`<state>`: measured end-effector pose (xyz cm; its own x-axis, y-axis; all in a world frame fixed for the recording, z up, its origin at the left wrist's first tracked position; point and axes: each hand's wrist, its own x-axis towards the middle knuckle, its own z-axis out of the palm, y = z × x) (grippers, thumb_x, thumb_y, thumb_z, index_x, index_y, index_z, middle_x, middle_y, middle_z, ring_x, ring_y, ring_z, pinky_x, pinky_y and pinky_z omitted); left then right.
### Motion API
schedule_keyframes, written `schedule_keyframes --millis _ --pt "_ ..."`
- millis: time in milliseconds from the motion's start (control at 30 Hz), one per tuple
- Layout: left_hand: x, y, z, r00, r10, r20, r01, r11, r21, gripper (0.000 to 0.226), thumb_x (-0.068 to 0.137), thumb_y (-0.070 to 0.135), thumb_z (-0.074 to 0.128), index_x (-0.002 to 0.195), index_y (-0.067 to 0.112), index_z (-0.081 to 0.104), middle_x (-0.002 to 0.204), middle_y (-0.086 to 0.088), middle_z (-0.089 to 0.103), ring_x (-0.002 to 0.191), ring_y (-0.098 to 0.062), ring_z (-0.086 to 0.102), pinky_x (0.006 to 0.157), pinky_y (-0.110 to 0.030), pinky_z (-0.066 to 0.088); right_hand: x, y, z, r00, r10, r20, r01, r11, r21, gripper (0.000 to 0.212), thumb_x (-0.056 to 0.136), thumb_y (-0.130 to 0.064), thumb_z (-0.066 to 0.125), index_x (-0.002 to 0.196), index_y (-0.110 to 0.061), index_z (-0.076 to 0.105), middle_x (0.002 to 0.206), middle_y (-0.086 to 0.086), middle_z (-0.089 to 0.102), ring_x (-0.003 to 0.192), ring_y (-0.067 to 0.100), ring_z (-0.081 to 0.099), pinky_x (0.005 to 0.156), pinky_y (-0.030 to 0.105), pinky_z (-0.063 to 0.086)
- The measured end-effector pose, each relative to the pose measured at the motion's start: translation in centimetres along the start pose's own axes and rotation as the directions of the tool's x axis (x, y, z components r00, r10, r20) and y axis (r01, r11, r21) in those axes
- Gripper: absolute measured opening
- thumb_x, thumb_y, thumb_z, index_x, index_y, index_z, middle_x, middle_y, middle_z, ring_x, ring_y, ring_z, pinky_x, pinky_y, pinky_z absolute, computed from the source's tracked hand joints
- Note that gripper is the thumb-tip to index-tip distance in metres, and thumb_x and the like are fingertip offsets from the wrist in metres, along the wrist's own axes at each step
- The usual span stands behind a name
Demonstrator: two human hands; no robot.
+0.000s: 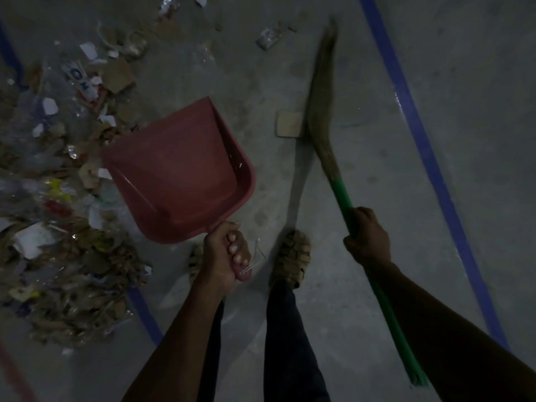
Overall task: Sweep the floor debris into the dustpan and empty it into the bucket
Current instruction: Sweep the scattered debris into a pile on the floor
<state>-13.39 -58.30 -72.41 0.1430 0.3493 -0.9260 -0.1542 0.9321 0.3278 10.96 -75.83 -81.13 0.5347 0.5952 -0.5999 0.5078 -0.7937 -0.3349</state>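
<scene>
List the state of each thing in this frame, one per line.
Dustpan: held off the floor, tilted, empty.
Left hand: grip closed round the dustpan handle.
Broom: bristles down at the floor, blurred.
Right hand: grip closed round the green broom handle.
Debris pile: unswept, on the floor left of the dustpan.
Cardboard square: flat on the floor beside the bristles.
Bucket: not in view.

Dim, murky view; broom point(320, 91) bristles motion-blurred, faint glare on blue tape point(406, 103), edges darkened
</scene>
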Motion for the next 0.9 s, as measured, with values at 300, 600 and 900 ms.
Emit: schedule_keyframes --millis 300,600,900 --pt "0.6 0.1 1.1 0.999 0.009 0.051 -0.010 1.000 0.029 0.035 0.090 0.011 0.045 0.058 0.019 0.033 0.041 0.004 0.027 0.029 -0.011 0.025 0.033 -0.019 0.026 -1.9 -0.4 2.1 0.952 -0.305 0.006 0.305 0.952 0.005 0.070 0.068 -0.008 0.069 0.135 -0.024 0.054 0.134 -0.006 0.052 0.088 0.022 0.065 0.056 0.036 0.056" --pt "0.4 -1.6 2.9 0.997 0.020 0.072 -0.026 0.995 0.092 0.035 0.091 0.011 0.043 0.059 0.018 0.034 0.041 0.004 0.027 0.028 -0.011 0.026 0.034 -0.019 0.027 -2.1 4.3 -0.3 0.959 0.097 -0.266 -0.058 0.987 0.150 0.070 0.071 -0.005 0.073 0.138 -0.013 0.054 0.135 0.002 0.050 0.094 0.026 0.062 0.069 0.034 0.053" --pt "0.3 -2.4 2.6 0.997 0.031 0.065 -0.037 0.995 0.093 0.036 0.091 0.009 0.043 0.058 0.017 0.034 0.040 0.003 0.028 0.028 -0.011 0.026 0.033 -0.018 0.026 -2.3 4.9 1.2 0.977 0.214 -0.013 -0.211 0.968 0.138 0.071 0.076 -0.013 0.072 0.140 -0.015 0.040 0.136 0.004 0.042 0.090 0.030 0.061 0.073 0.047 0.056"
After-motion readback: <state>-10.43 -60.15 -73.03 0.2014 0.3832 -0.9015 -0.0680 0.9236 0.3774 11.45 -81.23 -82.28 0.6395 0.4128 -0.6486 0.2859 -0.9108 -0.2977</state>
